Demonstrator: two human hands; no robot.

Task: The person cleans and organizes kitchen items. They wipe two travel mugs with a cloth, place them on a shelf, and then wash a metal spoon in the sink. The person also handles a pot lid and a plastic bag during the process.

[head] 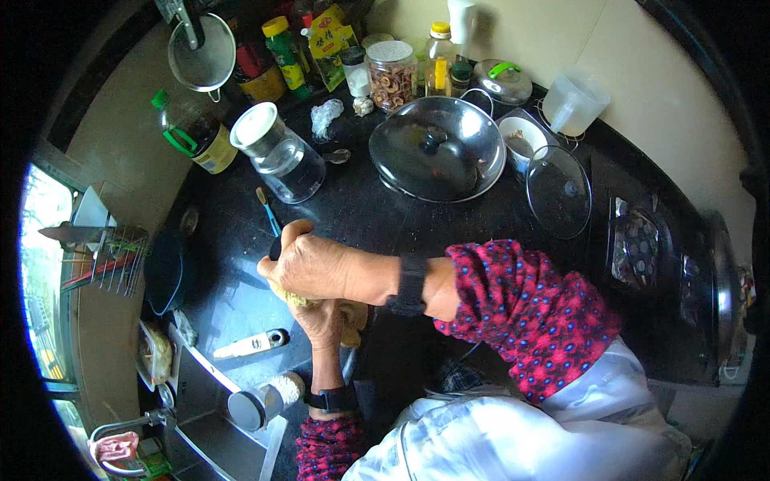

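My right hand [307, 261] is closed around a dark handle [275, 248], whose working end is hidden below the fingers. Directly under it, my left hand [320, 324] grips a pale yellow, rough-surfaced piece of food [293, 299], mostly covered by both hands. Tan lumps [355, 321], too hidden to name, lie beside my left wrist. A blue-handled brush [269, 211] rests on the black countertop [234, 240] just beyond my right hand. Nearer the sink lies a white tool with a black, holed end [255, 344].
A lidded jar of white grains [264, 401] lies beside the steel sink [207, 373]. Beyond my hands stand a clear canister with a white top [280, 153] and a lidded steel wok [438, 150]. Bottles and a jar of dried slices [392, 78] line the wall. A gas hob [637, 246] is at right.
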